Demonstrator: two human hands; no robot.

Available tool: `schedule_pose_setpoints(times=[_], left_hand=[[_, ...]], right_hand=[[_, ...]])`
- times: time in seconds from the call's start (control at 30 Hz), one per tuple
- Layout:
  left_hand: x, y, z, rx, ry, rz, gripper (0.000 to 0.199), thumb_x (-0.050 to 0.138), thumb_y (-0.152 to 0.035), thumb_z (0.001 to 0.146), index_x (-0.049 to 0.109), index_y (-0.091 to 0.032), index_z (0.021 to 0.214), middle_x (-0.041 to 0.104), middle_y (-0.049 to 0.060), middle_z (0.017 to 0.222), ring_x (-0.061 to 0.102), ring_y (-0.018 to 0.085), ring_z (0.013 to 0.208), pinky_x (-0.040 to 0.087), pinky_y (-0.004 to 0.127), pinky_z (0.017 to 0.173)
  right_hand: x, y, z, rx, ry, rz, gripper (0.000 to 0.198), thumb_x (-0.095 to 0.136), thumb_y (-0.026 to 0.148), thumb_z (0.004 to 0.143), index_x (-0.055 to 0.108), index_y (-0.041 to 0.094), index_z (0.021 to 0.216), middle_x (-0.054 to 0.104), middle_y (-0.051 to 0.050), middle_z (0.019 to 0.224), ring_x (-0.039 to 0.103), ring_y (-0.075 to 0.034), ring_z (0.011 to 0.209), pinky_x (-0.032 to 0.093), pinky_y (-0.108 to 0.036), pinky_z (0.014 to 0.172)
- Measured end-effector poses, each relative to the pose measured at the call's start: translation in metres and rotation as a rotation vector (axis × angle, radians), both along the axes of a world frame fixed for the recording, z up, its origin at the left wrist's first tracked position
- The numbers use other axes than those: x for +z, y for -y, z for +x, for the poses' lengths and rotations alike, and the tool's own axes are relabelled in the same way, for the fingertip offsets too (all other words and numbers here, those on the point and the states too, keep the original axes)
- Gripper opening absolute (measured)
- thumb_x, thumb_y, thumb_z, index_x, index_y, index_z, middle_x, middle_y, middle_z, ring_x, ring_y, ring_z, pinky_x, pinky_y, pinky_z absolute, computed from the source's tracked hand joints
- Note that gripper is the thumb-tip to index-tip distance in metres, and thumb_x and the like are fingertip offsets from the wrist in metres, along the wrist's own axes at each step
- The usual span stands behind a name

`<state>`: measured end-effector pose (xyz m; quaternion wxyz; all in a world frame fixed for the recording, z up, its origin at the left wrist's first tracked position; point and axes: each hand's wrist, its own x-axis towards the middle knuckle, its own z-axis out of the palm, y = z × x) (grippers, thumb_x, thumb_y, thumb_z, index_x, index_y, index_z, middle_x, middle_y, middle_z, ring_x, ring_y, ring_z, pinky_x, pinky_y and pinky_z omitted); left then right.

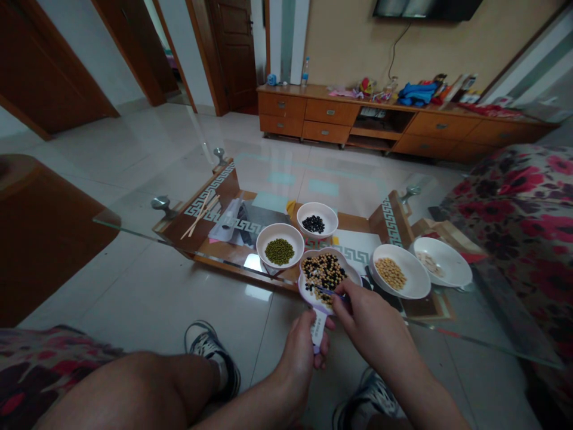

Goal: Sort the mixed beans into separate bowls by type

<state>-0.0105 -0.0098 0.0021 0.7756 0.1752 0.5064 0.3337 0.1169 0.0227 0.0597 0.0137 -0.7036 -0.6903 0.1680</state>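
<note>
Lobed dish (353, 272) overhangs the near edge of the glass table (483, 334), mixed beans (324, 270) inside. Left hand (298, 343): fingers clamped on its handle (318, 328); hold it level. Right hand (362, 313): fingers pinched on a slim purple tool (324, 291); light pressure should limit bean slippage.

The left hand (301, 341) is gripping at lower centre; the right hand (364, 312) is pinching slightly higher, further right.
</note>
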Motion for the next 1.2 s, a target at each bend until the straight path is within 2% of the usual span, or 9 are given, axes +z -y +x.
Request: schedule_pose_setpoints(times=[0.4, 0.8, 1.2], left_hand=[[-0.0051, 0.0004, 0.0, 0.009, 0.004, -0.005, 0.042, 0.04, -0.052, 0.076, 0.059, -0.015, 0.082, 0.043, -0.005, 0.05, 0.029, 0.008, 0.041, 0.027, 0.026, 0.047], [-0.0041, 0.0016, -0.0001, 0.01, 0.007, -0.012, 0.041, 0.04, -0.051, 0.077, 0.059, -0.015, 0.082, 0.043, -0.005, 0.051, 0.029, 0.008, 0.041, 0.026, 0.026, 0.048], [-0.001, 0.0001, -0.0009, 0.0, 0.003, -0.014, 0.042, 0.042, -0.053, 0.074, 0.058, -0.015, 0.082, 0.042, -0.005, 0.051, 0.029, 0.008, 0.042, 0.025, 0.026, 0.049]], right_hand=[[-0.0029, 0.0001, -0.0035, 0.047, 0.066, -0.016, 0.016, 0.048, 0.031, 0.09, 0.062, 0.023, 0.089, 0.072, -0.003, 0.082, 0.068, -0.021, 0.075, 0.025, -0.028, 0.055], [-0.006, 0.0007, -0.0038, 0.06, 0.068, -0.028, 0.018, 0.046, 0.031, 0.091, 0.062, 0.023, 0.092, 0.073, -0.004, 0.085, 0.069, -0.022, 0.078, 0.027, -0.028, 0.055], [-0.007, 0.0013, 0.0002, 0.051, 0.076, 0.026, 0.02, 0.047, 0.033, 0.09, 0.064, 0.023, 0.09, 0.073, -0.004, 0.081, 0.069, -0.021, 0.074, 0.029, -0.028, 0.054]])
